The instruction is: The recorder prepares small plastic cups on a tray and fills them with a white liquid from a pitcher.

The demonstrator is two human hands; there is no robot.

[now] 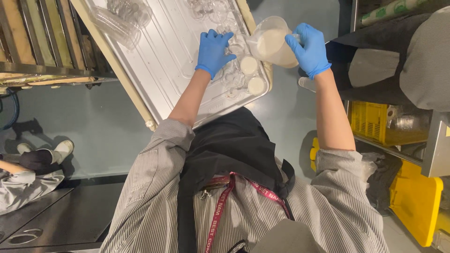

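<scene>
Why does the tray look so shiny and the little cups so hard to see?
In the head view, overhead light glares off the metal tray, so the clear cups nearly vanish against it; the left hand and right hand holding the jug look sharp; edges bend from the wide lens.

Commercial kitchen: steel tray (159, 61), racks (42, 42), apron (234, 150).

Smooth matt metal tray (159, 70), translucent plastic jug (272, 44), clear glossy plastic cups (122, 23), blue rubbery gloves (213, 51)
</scene>
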